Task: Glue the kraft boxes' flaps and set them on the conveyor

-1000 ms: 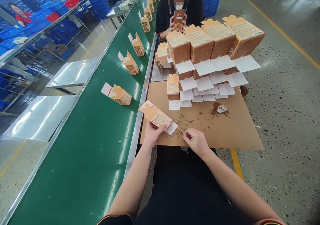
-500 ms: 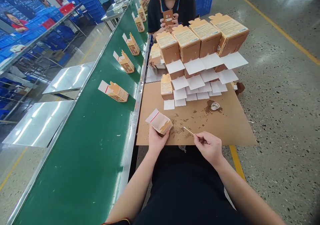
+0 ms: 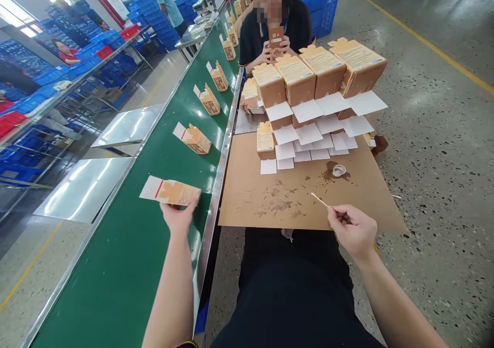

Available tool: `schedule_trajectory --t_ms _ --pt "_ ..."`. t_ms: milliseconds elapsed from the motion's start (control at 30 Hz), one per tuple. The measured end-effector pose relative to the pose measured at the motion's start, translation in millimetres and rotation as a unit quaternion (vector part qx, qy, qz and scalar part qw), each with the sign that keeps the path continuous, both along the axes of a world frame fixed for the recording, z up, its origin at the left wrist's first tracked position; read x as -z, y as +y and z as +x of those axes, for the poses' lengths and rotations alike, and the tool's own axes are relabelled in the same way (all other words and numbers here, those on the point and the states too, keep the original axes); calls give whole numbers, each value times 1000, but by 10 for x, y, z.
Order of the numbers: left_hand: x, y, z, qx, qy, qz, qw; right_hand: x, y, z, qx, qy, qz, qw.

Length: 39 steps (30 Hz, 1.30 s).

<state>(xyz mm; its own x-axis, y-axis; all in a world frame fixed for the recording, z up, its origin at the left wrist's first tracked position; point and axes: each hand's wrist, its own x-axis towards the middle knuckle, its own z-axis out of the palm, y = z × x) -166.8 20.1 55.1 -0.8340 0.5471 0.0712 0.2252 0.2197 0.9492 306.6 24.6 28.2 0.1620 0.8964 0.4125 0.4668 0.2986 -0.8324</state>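
Orange-and-white folded cardboard carton (image 3: 170,191) is being held by left hand (image 3: 178,215), fingers clamped on its near end, over green conveyor belt (image 3: 127,265). Step judged: placement on belt. Thin wooden stick (image 3: 319,199) is being pinched in right hand (image 3: 353,230) above brown cardboard-covered desk (image 3: 250,193). Next move calling for flat release, in line with other cartons.

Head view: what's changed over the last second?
The left hand carried the small orange cardboard carton from the brown cardboard sheet leftward over the green conveyor belt. The right hand keeps its thin wooden stick, now farther right. Stacked cartons unchanged.
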Motion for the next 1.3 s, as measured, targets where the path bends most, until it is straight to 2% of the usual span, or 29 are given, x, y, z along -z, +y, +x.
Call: schedule_trajectory --t_ms 67,167,233,300,367,433,533,633,700,767,833,933,1033,1167,1233,1300 --pt "-3 -40 -282 -15 -3 -38 999 4 126 116 19 -17 -4 1000" --pt "101 -160 -380 -5 19 -85 996 -58 342 332 50 -64 -6 997" --pt "201 -277 -270 -43 84 -67 993 -136 478 484 67 -110 -15 992" --pt "286 -356 -73 -81 159 -5 984 -210 603 607 68 -153 -36 985" --pt "330 -302 181 -44 191 57 979 -252 722 677 49 -185 -66 979" --pt "315 -46 463 47 166 84 981 -253 838 690 20 -212 -97 972" --pt "190 680 860 161 64 76 982 -211 976 652 -5 -242 -124 962" --pt "27 1512 1179 238 -65 14 969 -178 1018 635 0 -247 -111 963" --pt "-43 1937 1367 276 -117 -58 952 -181 986 657 5 -240 -101 965" --pt "-57 2190 1539 285 -131 -126 941 -195 926 691 17 -230 -92 969" --pt "-24 2277 1679 279 -127 -158 939 -209 861 712 31 -218 -80 972" --pt "40 2173 1786 281 -125 -146 940 -215 793 698 48 -201 -65 976" --pt "57 1863 1751 297 -129 -119 939 -214 766 672 56 -187 -59 979" --pt "42 1182 1532 299 -195 -77 931 -229 677 673 71 -161 -27 984" --pt "42 811 1414 300 -270 -49 914 -235 561 617 83 -131 1 988" --pt "50 510 1332 305 -328 -28 894 -227 401 453 60 -82 13 995"
